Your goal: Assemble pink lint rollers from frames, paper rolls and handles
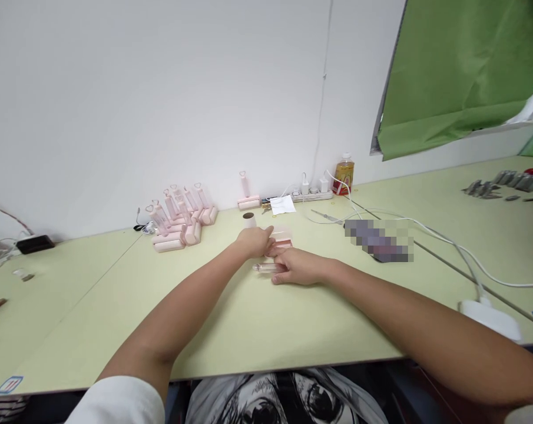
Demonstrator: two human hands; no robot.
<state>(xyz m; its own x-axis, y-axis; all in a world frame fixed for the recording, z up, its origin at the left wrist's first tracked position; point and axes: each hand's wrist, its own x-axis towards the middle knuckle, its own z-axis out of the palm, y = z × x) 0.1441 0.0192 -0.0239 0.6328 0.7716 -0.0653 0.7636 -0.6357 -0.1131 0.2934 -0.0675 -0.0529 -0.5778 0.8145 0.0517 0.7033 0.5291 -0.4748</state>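
Note:
Near the middle of the table, my left hand (pixel 254 242) and my right hand (pixel 300 267) meet over a pink lint roller (pixel 284 243), whose open cover shows between them. The fingers of my left hand are closed on its near edge, partly hidden behind the other hand. My right hand wraps over its lower side, with a clear plastic handle (pixel 265 268) sticking out to the left beneath the fingers. Just beyond my left hand, a white paper roll (pixel 249 221) stands upright, its brown core facing up.
Several pink lint rollers (pixel 173 227) cluster at the back left, and another lint roller (pixel 248 200) stands by the wall. A power strip (pixel 313 196), a bottle (pixel 344 175) and a blurred-out dark object (pixel 378 240) lie towards the right. White cables (pixel 452 241) cross the right side.

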